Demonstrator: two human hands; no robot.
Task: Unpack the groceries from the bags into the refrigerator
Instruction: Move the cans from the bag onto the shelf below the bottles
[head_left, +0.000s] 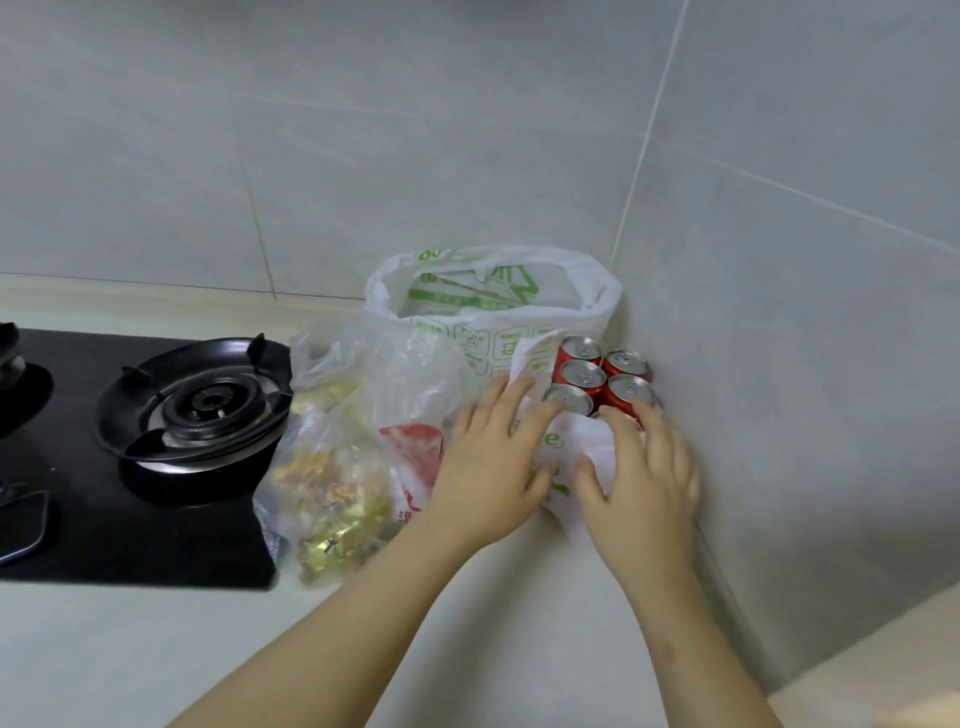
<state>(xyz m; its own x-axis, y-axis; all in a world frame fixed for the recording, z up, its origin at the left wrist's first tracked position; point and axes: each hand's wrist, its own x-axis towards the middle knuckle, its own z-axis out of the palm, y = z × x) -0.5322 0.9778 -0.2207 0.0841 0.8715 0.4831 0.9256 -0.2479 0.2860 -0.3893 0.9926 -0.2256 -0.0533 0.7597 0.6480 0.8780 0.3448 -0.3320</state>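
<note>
Head view looks down into a tiled corner, where the groceries sit on a pale tabletop (156, 649) right of centre. A cluster of red cans (584, 375) stands upright against the right wall (779, 312), silver tops showing, packed so that they touch each other. White plastic (587, 439) with green print is crumpled down around their near and left sides. Just behind and to the left stands a taller white bag (498, 332), green-printed too, its mouth open.

The left hand (488, 467) lies flat on the crumpled plastic, fingers straight and spread, tips reaching the nearest can on the left. The right hand (647, 483) is spread as well: its fingers rest on the near cans at the wall side, and its thumb presses the white plastic apart from them. Whether either hand actually grips the plastic cannot be told.

Left of the hands a clear bag (332, 467) of yellow and gold wrapped items slumps on the tabletop, touching a thin bag with a red print (415, 441). Further left is a black hob (104, 545) with a round burner (202, 402), the clear bag overlapping its right edge.
</note>
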